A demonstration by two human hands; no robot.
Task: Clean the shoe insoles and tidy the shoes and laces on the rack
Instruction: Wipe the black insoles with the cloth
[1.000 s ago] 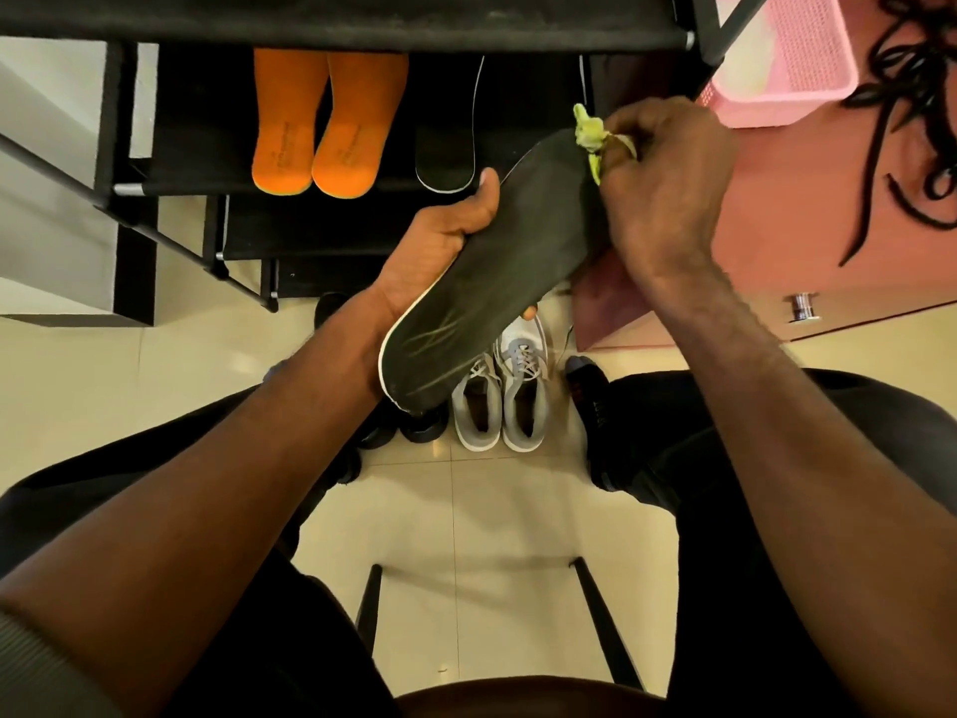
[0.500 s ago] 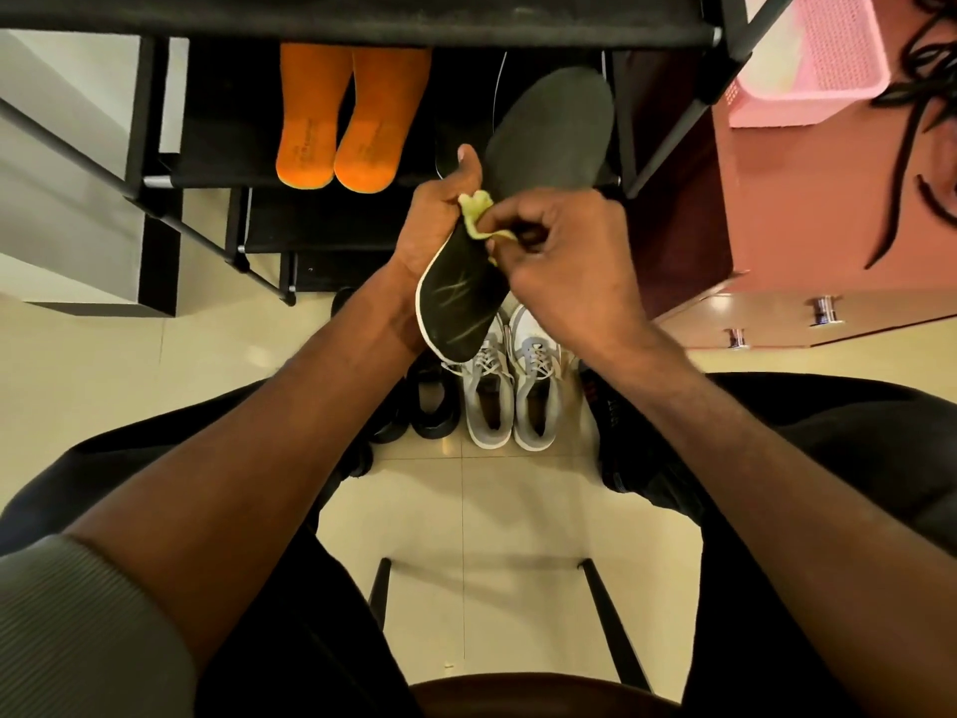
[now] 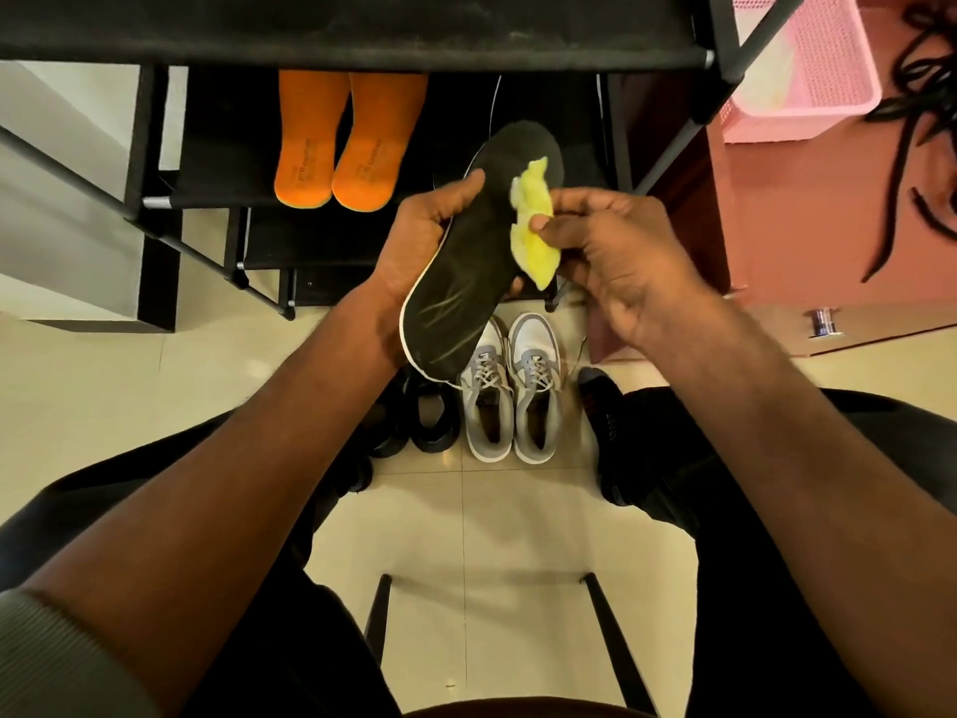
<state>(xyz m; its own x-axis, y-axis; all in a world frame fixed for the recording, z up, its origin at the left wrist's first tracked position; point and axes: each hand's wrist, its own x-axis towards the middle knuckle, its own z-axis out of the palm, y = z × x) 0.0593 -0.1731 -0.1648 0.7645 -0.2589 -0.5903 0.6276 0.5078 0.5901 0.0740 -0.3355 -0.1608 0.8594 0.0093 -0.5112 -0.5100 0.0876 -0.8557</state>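
We held the long dark insole with its thin white edge (image 3: 468,266) up in front of us, over the floor and just short of the black metal-and-fabric shoe rack (image 3: 362,54), so that its flat face was turned up toward us and open to wiping. Our left hand (image 3: 422,246) gripped it along the left edge, thumb curled over the top near the toe end and fingers wrapped beneath, which seemed meant to brace it against the rubbing. Our right hand (image 3: 616,251) pinched a crumpled yellow cloth (image 3: 533,235) between thumb and curled fingertips and pressed it against the right side of the insole, about mid-length. Pale streaks showed near the heel end, so we judged that part not yet clean.

Two orange foam insoles (image 3: 352,147) lay side by side on a rack shelf. On the tiled floor below stood a pair of grey-and-white laced sneakers (image 3: 512,391), with black shoes (image 3: 427,419) just to their left. A pink plastic basket (image 3: 808,64) and loose black laces (image 3: 911,137) lay off to the right, well apart. Nothing stood in the cloth's way.
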